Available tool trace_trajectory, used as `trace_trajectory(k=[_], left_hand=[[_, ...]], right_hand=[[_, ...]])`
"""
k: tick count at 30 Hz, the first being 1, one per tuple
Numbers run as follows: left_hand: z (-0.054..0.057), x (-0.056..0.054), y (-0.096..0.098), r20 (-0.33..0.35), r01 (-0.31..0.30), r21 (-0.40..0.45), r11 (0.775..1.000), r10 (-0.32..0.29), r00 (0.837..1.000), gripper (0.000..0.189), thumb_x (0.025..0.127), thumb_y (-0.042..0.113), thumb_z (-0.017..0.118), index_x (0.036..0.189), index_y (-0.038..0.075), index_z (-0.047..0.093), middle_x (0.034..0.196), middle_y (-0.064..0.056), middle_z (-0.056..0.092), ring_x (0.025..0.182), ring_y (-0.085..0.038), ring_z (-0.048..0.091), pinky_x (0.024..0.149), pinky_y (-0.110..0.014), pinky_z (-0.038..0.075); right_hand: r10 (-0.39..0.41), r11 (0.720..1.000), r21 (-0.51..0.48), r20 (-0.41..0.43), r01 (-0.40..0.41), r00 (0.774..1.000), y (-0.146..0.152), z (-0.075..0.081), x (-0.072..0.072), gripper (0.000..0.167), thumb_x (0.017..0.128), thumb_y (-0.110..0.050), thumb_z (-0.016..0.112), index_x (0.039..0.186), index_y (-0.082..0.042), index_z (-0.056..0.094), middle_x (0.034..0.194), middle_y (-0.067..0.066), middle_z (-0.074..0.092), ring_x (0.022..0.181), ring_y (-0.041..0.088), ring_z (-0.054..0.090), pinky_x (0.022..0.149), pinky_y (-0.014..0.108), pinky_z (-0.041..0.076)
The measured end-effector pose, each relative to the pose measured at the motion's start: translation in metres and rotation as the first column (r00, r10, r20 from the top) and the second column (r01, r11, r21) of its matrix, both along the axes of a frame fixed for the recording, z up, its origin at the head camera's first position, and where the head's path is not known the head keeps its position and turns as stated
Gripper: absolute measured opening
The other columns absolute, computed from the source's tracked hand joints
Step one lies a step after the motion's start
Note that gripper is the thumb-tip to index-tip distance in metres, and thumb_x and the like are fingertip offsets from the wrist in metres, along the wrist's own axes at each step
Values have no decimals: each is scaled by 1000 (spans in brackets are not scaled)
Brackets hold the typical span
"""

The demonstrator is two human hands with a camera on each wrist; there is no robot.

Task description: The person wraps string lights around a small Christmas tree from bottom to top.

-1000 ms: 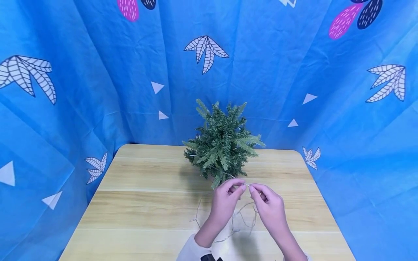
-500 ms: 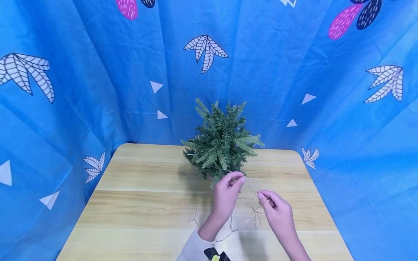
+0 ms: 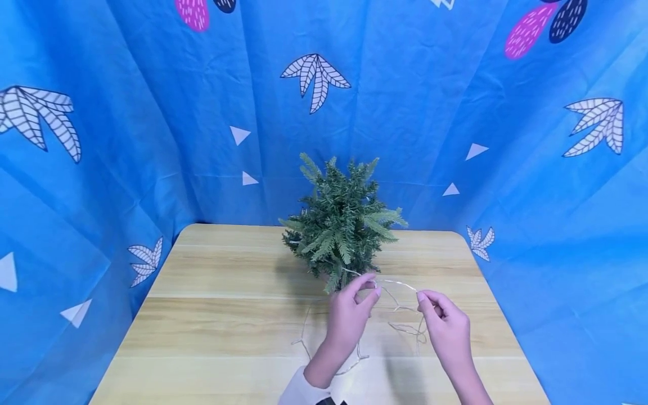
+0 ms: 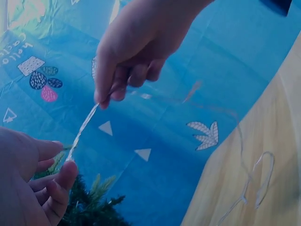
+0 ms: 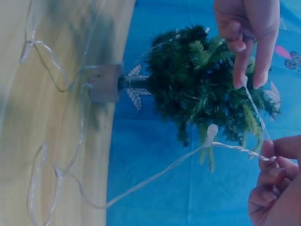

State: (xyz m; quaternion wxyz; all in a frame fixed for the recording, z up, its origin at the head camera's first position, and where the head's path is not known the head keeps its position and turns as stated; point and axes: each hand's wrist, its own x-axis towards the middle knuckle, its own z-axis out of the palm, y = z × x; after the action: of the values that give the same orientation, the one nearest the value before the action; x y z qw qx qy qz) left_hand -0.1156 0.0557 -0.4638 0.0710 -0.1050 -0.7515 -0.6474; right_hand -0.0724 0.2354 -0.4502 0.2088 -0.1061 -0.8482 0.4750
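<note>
A small artificial Christmas tree (image 3: 341, 219) stands on the table, its wooden base (image 5: 104, 84) visible in the right wrist view. In front of it, my left hand (image 3: 346, 318) holds a clear string of fairy lights (image 3: 400, 283) between thumb and fingers, with a small gap visible between the fingertips. My right hand (image 3: 448, 332) pinches the same wire farther right; the stretch between the hands is nearly straight. A bulb (image 5: 212, 134) sits on the wire hanging from the right hand. Part of the wire runs into the lower branches, where leaves hide it.
Loose loops of the wire (image 3: 304, 342) lie on the wooden table (image 3: 217, 320) under and beside the hands. A patterned blue cloth (image 3: 212, 140) hangs behind the table and along both sides.
My right hand has moved to the right, away from the left hand, drawing out a longer stretch of wire. The left hand stays near the tree's lower front.
</note>
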Motion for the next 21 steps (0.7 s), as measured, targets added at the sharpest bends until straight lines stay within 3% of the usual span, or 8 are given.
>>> trace_trajectory(k=[8, 13, 21], left_hand=[[3, 11, 22, 72, 69, 26, 997, -71, 995, 36, 96, 29, 70, 131, 28, 67, 101, 0, 77, 47, -3, 57, 39, -18, 41], [2, 6, 38, 56, 109, 74, 991, -113, 992, 33, 96, 27, 70, 129, 25, 69, 102, 2, 77, 50, -6, 59, 41, -19, 42], [0, -3, 48, 39, 79, 100, 992, -83, 996, 19, 94, 27, 72, 111, 20, 77, 98, 7, 76, 53, -2, 58, 40, -17, 40]], right_hand=[[4, 1000, -14, -54, -5, 999, -7, 6, -4, 10, 97, -20, 70, 94, -13, 77, 67, -5, 63, 52, 9, 47, 45, 23, 40], [16, 1000, -8, -38, -16, 999, -11, 10, -5, 12, 97, -21, 69, 96, -12, 77, 66, -3, 62, 52, 10, 47, 45, 24, 39], [25, 1000, 5, 2, -25, 1000, -10, 12, -4, 14, 97, -25, 69, 100, -13, 77, 71, -3, 65, 54, 10, 48, 46, 25, 41]])
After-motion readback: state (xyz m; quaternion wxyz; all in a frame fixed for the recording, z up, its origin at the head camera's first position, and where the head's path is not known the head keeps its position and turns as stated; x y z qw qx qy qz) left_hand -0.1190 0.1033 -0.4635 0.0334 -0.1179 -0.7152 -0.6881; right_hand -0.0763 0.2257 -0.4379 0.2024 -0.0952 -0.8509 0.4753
